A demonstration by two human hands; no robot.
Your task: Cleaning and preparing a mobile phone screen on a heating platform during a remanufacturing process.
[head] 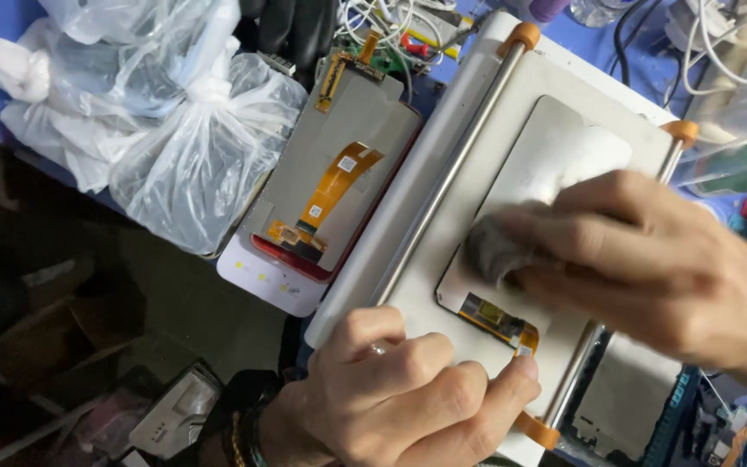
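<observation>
Right hand (650,268) closed on a grey crumpled wiping cloth (490,246), pressing it onto the pale rectangular phone screen panel (555,156); left hand (408,389) curled, fingertip pinning the orange flex ribbon (525,337) on the white metal-railed plate (451,216); wiping apparently midway, upper panel uncovered, spare panel (339,173) beside

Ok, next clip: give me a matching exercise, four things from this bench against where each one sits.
Things:
1. small grey wiping cloth
2. flat display panel with a long orange ribbon cable
3. knotted clear plastic bags
4. left hand

Places:
A. far left of the bench
B. pinning the lower edge of the screen panel on the white machine plate
C. under the right hand fingertips
D. between the bags and the white plate

Pairs: 1-C, 2-D, 3-A, 4-B
</observation>
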